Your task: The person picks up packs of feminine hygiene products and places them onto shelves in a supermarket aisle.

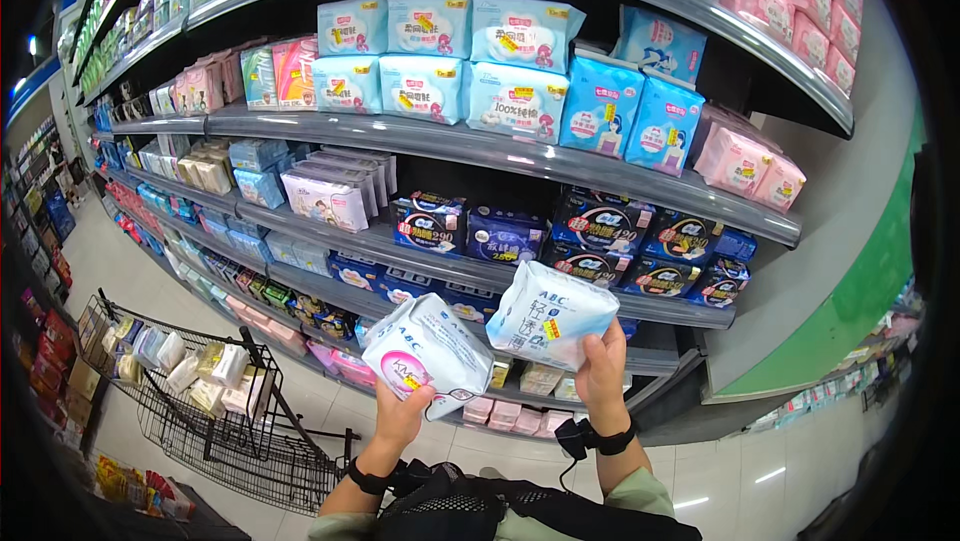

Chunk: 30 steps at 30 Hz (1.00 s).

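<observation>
My left hand grips a white ABC pack of sanitary pads with a pink circle, its thumb on the lower front. In my right hand is a white and pale blue ABC pack with a yellow sticker, held by its lower right corner. The two packs are side by side, tilted, in front of the lower shelves. Behind them, dark blue and black packs of pads stand on the middle shelf.
Light blue packs and brighter blue packs line the shelf above. Pink packs are stacked at the upper right. To the left stands a black wire cart carrying several wrapped packs. A grey and green panel bounds the shelves' right end.
</observation>
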Each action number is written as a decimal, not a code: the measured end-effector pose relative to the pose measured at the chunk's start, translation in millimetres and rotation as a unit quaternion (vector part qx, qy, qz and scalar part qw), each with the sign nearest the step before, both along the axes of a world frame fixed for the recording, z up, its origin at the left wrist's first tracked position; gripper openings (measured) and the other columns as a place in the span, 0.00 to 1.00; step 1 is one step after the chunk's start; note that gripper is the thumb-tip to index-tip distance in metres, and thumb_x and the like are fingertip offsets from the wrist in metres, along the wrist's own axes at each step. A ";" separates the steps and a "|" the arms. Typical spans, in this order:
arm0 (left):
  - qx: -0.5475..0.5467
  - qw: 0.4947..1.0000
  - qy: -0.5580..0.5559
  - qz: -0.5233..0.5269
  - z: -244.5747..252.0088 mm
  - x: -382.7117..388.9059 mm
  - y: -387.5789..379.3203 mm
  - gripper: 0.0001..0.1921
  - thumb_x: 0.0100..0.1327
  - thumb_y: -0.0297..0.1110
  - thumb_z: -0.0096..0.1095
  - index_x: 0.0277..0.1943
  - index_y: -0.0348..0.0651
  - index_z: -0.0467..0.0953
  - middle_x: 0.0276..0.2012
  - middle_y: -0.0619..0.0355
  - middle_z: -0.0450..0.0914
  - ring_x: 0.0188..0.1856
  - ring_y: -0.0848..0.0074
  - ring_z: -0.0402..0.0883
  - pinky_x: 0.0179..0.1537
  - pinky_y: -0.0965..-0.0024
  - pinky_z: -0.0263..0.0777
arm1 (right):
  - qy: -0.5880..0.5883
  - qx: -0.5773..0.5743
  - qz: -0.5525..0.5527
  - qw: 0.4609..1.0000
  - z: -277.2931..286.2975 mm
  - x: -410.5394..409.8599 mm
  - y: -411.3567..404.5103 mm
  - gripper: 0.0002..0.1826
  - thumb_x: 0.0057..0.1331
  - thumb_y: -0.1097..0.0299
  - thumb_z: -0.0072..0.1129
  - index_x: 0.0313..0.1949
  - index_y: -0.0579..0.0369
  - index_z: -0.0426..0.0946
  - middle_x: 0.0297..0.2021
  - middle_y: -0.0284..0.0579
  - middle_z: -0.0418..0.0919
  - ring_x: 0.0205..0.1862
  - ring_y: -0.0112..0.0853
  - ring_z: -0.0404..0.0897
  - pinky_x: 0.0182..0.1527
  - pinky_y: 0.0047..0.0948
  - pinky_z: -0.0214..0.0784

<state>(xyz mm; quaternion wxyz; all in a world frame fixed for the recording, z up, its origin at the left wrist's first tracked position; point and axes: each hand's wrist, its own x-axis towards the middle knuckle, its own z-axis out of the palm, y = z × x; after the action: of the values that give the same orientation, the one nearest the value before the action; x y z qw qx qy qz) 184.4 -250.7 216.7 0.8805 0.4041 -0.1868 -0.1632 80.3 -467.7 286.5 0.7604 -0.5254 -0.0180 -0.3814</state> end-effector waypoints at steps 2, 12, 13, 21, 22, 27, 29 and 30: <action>0.012 1.000 0.025 0.000 -1.1 -3.9 12.6 0.33 0.49 0.20 0.60 0.59 0.36 0.56 0.48 0.53 0.70 0.48 0.73 0.73 0.50 0.67 0.70 | -0.005 -0.015 -0.005 1.000 -6.9 -2.4 10.2 0.36 0.56 0.59 0.65 0.58 0.64 0.61 0.52 0.44 0.71 0.54 0.31 0.71 0.58 0.31 0.61; -0.049 0.998 0.034 -0.029 -4.8 23.9 33.7 0.36 0.47 0.23 0.66 0.59 0.38 0.55 0.49 0.53 0.70 0.52 0.69 0.72 0.54 0.65 0.67 | -0.002 -0.009 0.006 1.000 1.7 15.6 56.3 0.26 0.60 0.72 0.56 0.57 0.65 0.61 0.52 0.45 0.72 0.53 0.29 0.71 0.57 0.29 0.61; -0.057 0.998 0.019 -0.032 -2.3 26.5 36.4 0.36 0.47 0.23 0.66 0.59 0.38 0.55 0.50 0.53 0.69 0.52 0.69 0.72 0.54 0.65 0.67 | -0.001 -0.012 0.000 1.000 0.8 18.6 60.1 0.26 0.60 0.72 0.56 0.57 0.65 0.61 0.52 0.45 0.71 0.54 0.29 0.71 0.57 0.29 0.61; -0.011 0.999 0.023 -0.035 -0.2 44.1 61.4 0.34 0.48 0.22 0.65 0.59 0.37 0.57 0.50 0.53 0.70 0.51 0.71 0.73 0.53 0.67 0.68 | 0.035 -0.023 -0.011 0.999 -4.7 42.1 84.1 0.31 0.56 0.66 0.60 0.57 0.66 0.62 0.51 0.45 0.71 0.54 0.31 0.70 0.58 0.29 0.60; -0.010 0.999 0.030 -0.017 -2.1 45.9 65.6 0.34 0.48 0.22 0.65 0.59 0.37 0.57 0.50 0.53 0.70 0.51 0.71 0.73 0.53 0.67 0.68 | 0.042 -0.022 0.007 0.999 -5.2 45.1 88.7 0.31 0.56 0.66 0.60 0.57 0.66 0.62 0.51 0.45 0.71 0.54 0.31 0.70 0.58 0.29 0.60; -0.008 1.000 -0.013 0.001 2.2 54.4 90.0 0.33 0.49 0.22 0.65 0.59 0.36 0.58 0.48 0.55 0.70 0.49 0.75 0.72 0.51 0.70 0.68 | 0.032 -0.009 0.024 0.999 -10.8 66.5 112.2 0.31 0.55 0.64 0.60 0.56 0.67 0.62 0.52 0.46 0.71 0.55 0.32 0.70 0.59 0.30 0.59; -0.018 1.000 -0.021 0.007 4.3 59.3 102.1 0.33 0.50 0.22 0.65 0.58 0.36 0.58 0.48 0.54 0.70 0.50 0.75 0.72 0.51 0.70 0.68 | 0.037 -0.005 0.032 0.999 -10.1 77.1 123.2 0.32 0.55 0.66 0.59 0.57 0.67 0.61 0.52 0.46 0.70 0.56 0.33 0.69 0.59 0.31 0.58; -0.014 1.000 -0.014 0.018 5.8 62.6 106.8 0.33 0.50 0.22 0.65 0.58 0.36 0.58 0.48 0.54 0.70 0.50 0.75 0.72 0.51 0.70 0.68 | 0.044 -0.002 0.043 0.998 -9.4 83.6 128.4 0.32 0.55 0.66 0.59 0.57 0.67 0.61 0.52 0.46 0.70 0.56 0.33 0.69 0.59 0.31 0.58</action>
<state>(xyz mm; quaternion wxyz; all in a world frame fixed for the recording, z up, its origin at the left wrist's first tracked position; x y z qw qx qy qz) 247.0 -144.0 222.6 0.8858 0.3976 -0.1944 -0.1393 163.9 -339.2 277.1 0.7752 -0.5415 -0.0081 -0.3251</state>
